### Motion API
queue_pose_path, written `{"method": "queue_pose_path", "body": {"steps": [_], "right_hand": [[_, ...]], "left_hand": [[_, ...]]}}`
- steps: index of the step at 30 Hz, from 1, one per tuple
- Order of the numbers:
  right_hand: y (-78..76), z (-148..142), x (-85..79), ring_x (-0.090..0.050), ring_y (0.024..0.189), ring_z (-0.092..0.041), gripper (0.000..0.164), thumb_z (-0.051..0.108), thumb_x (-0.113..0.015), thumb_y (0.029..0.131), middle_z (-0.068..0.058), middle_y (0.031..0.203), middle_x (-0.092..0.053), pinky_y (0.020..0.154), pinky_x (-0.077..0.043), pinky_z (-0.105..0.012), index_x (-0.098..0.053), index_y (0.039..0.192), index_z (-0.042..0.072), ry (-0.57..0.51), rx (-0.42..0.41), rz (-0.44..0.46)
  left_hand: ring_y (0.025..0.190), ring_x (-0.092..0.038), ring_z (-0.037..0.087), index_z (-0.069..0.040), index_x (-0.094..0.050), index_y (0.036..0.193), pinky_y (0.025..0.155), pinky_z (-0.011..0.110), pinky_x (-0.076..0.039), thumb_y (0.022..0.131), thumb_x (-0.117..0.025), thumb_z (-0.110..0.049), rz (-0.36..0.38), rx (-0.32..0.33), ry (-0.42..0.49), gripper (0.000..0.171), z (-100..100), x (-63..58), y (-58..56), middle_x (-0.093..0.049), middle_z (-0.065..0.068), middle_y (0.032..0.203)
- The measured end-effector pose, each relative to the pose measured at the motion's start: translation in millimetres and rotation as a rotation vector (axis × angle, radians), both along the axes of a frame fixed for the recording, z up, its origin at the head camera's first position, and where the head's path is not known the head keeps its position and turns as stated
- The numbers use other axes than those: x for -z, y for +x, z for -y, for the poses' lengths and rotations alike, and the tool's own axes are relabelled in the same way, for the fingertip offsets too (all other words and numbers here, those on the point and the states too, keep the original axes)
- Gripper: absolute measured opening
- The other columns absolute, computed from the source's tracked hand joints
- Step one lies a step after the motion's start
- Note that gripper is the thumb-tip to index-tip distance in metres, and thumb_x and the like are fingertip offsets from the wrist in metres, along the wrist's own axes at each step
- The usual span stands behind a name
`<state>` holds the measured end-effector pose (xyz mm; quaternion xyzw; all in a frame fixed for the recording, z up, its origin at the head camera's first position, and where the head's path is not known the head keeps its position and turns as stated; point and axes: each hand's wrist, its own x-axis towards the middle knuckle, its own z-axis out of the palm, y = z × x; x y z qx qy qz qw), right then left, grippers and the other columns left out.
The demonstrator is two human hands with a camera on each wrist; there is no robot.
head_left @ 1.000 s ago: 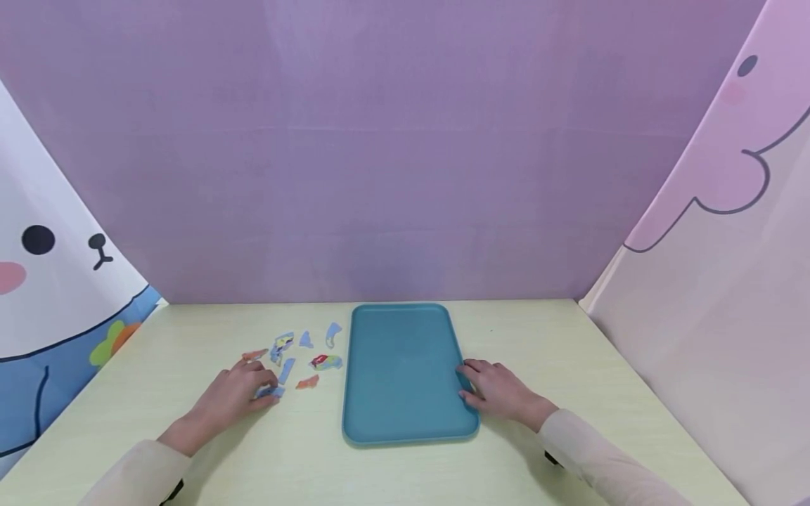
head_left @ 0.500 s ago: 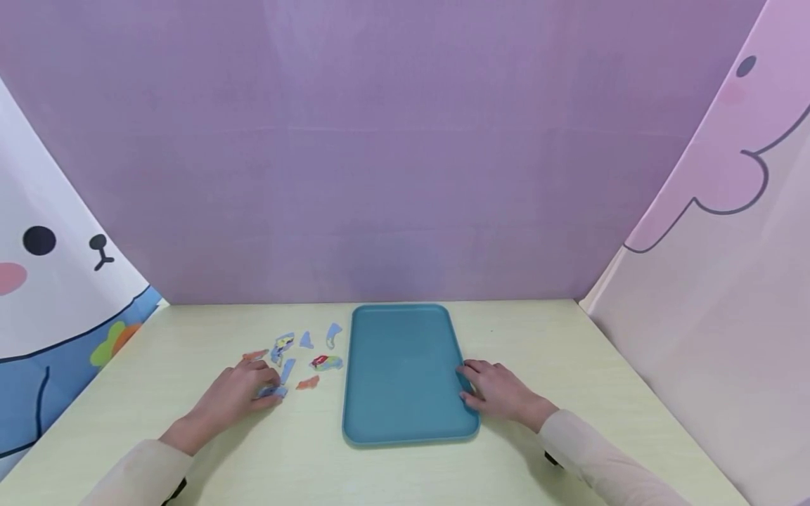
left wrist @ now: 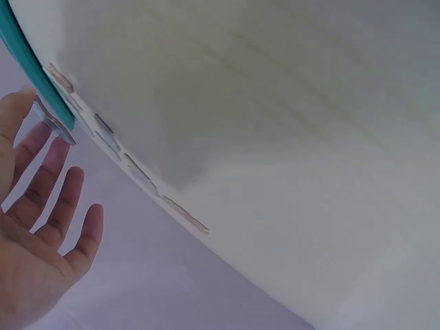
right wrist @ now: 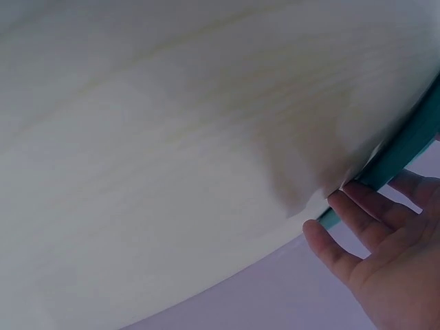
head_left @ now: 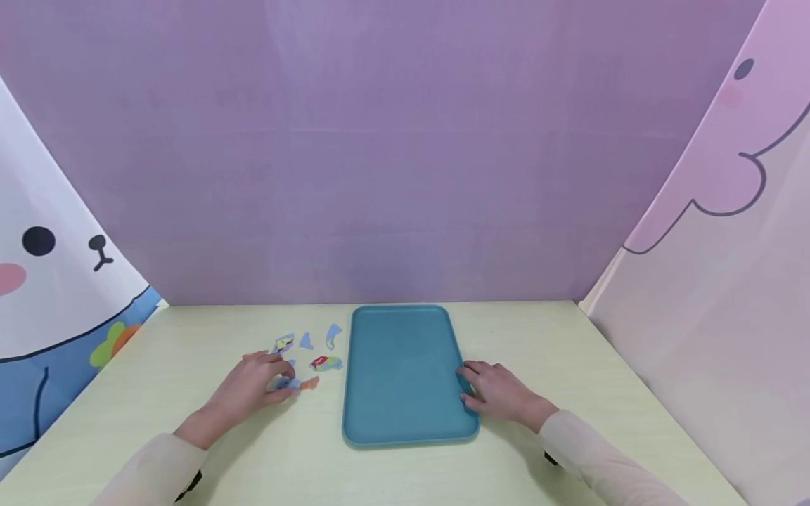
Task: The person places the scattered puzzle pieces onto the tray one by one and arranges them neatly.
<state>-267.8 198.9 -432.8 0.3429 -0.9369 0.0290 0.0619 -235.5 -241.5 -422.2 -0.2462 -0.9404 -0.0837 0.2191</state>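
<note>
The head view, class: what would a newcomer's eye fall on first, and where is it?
Most likely the teal tray, near the middle of the pale table, with the right hand touching its right edge. Next, probably, the left hand, left of the tray, pinching a bluish piece near other small colourful pieces. Behind, a purple backdrop fills the upper view.

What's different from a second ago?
The left-hand grip has shifted rightward, toward the tray, bringing along the blue piece it pinches between thumb and fingers. The right-hand grip stays at the tray's right edge; the tray and the red-and-green piece have not moved.
</note>
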Motion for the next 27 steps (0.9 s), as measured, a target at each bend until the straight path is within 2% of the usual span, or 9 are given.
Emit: {"method": "queue_pose_path", "body": {"steps": [4, 6, 11, 14, 16, 21, 24, 25, 27], "right_hand": [[-0.5, -0.4, 0.8, -0.052, 0.114, -0.029, 0.048, 0.034, -0.056, 0.087, -0.015, 0.125, -0.054, 0.087, -0.046, -0.046, -0.052, 0.125, 0.004, 0.006, 0.006, 0.005], [-0.4, -0.5, 1.4, -0.052, 0.115, -0.029, 0.048, 0.034, -0.056, 0.088, -0.015, 0.126, -0.053, 0.087, -0.045, -0.046, -0.051, 0.125, 0.004, 0.008, 0.008, 0.010], [-0.2, -0.6, 1.9, -0.051, 0.115, -0.029, 0.048, 0.034, -0.054, 0.088, -0.015, 0.126, -0.052, 0.087, -0.045, -0.046, -0.051, 0.126, 0.004, 0.011, 0.007, 0.016], [-0.3, -0.5, 1.8, -0.051, 0.116, -0.029, 0.049, 0.034, -0.054, 0.089, -0.015, 0.127, -0.052, 0.087, -0.045, -0.047, -0.050, 0.127, 0.004, 0.012, 0.009, 0.021], [-0.3, -0.4, 1.8, -0.051, 0.116, -0.029, 0.049, 0.034, -0.054, 0.089, -0.015, 0.127, -0.052, 0.087, -0.045, -0.047, -0.050, 0.127, 0.004, 0.011, 0.011, 0.024], [0.0, -0.1, 1.3, -0.051, 0.116, -0.030, 0.048, 0.034, -0.054, 0.089, -0.016, 0.127, -0.052, 0.087, -0.045, -0.047, -0.050, 0.127, 0.004, 0.007, 0.006, 0.020], [-0.1, -0.3, 1.7, -0.051, 0.116, -0.030, 0.048, 0.034, -0.054, 0.089, -0.016, 0.127, -0.052, 0.086, -0.045, -0.047, -0.050, 0.127, 0.004, 0.008, 0.003, 0.015], [-0.3, -0.5, 1.9, -0.051, 0.115, -0.030, 0.048, 0.034, -0.054, 0.089, -0.016, 0.127, -0.052, 0.086, -0.045, -0.047, -0.050, 0.126, 0.004, 0.008, 0.002, 0.013], [-0.6, -0.7, 2.3, -0.051, 0.115, -0.030, 0.048, 0.033, -0.053, 0.089, -0.016, 0.127, -0.052, 0.086, -0.045, -0.047, -0.050, 0.126, 0.004, 0.006, 0.000, 0.011]], "left_hand": [[0.068, -0.053, 0.008, -0.019, -0.068, 0.079, 0.060, 0.029, -0.043, 0.066, -0.079, -0.029, -0.002, -0.002, 0.019, 0.020, -6.5, -1.9, -2.7, -0.064, -0.007, 0.078], [0.067, -0.053, 0.008, -0.019, -0.068, 0.079, 0.053, 0.027, -0.038, 0.066, -0.079, -0.030, -0.001, -0.011, 0.029, 0.020, -10.4, -3.1, -4.1, -0.064, -0.008, 0.079], [0.069, -0.056, 0.012, -0.022, -0.068, 0.080, 0.045, 0.033, -0.034, 0.067, -0.078, -0.034, -0.026, -0.024, 0.011, 0.020, -21.5, -4.0, -8.2, -0.064, -0.009, 0.081], [0.072, -0.057, 0.014, -0.021, -0.068, 0.080, 0.049, 0.036, -0.041, 0.067, -0.078, -0.034, -0.045, -0.005, 0.004, 0.021, -27.6, -3.0, -11.3, -0.064, -0.008, 0.081], [0.073, -0.056, 0.014, -0.020, -0.068, 0.081, 0.056, 0.032, -0.045, 0.067, -0.078, -0.033, -0.044, 0.014, 0.018, 0.021, -31.4, -2.2, -13.6, -0.064, -0.007, 0.082], [0.071, -0.054, 0.013, -0.017, -0.069, 0.082, 0.062, 0.029, -0.045, 0.069, -0.077, -0.031, -0.042, 0.057, 0.036, 0.021, -41.5, -1.8, -20.1, -0.066, -0.006, 0.084], [0.073, -0.057, 0.013, -0.016, -0.068, 0.083, 0.072, 0.033, -0.048, 0.071, -0.076, -0.031, -0.028, 0.072, 0.037, 0.021, -47.8, -2.0, -24.2, -0.065, -0.005, 0.082], [0.072, -0.056, 0.013, -0.016, -0.068, 0.083, 0.072, 0.033, -0.048, 0.071, -0.076, -0.032, -0.020, 0.073, 0.038, 0.021, -49.9, -2.4, -25.3, -0.065, -0.005, 0.082], [0.072, -0.058, 0.013, -0.015, -0.068, 0.083, 0.079, 0.039, -0.050, 0.071, -0.076, -0.031, -0.022, 0.076, 0.041, 0.021, -54.3, -2.7, -28.5, -0.064, -0.004, 0.081]]}}
